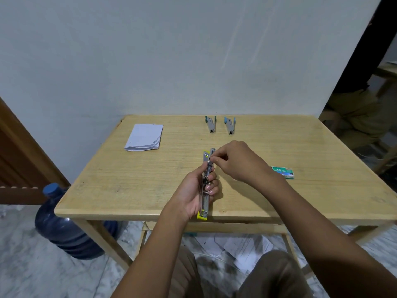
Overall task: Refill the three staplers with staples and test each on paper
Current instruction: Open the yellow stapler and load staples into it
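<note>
A yellow stapler (206,164) is held swung open above the near middle of the wooden table (279,136), its yellow end over the near edge. It is gripped around its middle by the left hand (193,194), fingers curled about the metal channel. The right hand (234,162) is brought in from the right – its fingertips are pinched at the stapler's upper metal arm; whether staples are held between them cannot be told. A green staple box (282,172) lies just to the right of the hands. At the far edge two more staplers are set side by side – a teal stapler (210,124) and a blue stapler (229,125). Folded paper (145,137) lies at the far left. A blue water jug (64,222) stands on the floor beside the table.
</note>
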Tool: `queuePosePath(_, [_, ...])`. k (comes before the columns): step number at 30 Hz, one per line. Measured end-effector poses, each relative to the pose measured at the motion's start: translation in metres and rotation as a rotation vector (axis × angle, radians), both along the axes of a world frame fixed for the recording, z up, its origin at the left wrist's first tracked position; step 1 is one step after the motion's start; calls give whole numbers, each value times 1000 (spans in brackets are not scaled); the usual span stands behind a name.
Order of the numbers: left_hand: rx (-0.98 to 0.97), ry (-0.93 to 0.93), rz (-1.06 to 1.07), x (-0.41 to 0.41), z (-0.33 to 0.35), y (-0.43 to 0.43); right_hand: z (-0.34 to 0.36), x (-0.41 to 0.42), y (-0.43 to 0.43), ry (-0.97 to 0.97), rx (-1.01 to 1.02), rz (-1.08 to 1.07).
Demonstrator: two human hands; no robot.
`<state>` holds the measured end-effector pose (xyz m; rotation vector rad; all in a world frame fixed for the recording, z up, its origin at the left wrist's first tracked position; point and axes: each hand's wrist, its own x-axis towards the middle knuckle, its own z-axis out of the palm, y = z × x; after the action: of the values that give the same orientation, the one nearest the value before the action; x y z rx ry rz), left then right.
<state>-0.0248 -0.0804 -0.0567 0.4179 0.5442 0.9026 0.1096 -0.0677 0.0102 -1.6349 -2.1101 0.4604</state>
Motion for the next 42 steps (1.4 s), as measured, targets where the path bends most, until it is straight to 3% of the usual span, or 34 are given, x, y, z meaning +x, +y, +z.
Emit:
queuePosePath(8, [-21, -6, -38, -1, -2, 2, -16, -3, 4, 247, 26, -110])
queuePosePath(18, [-66, -34, -84, -5, -6, 4, -26, -5, -3, 214, 77, -60])
queuePosePath(25, [-38, 19, -15, -4, 4, -3, -29, 16, -19, -91, 188, 252])
queuePosePath(31, [-48, 24, -10, -4, 1, 0, -19, 28, -10, -413, 373, 367])
queuePosePath(37, [-90, -49, -3, -3, 2, 1, -16, 30, 7, -571, 496, 306])
queuePosePath(42, [-80, -38, 16, -2, 1, 1, -23, 27, 10, -521, 431, 188])
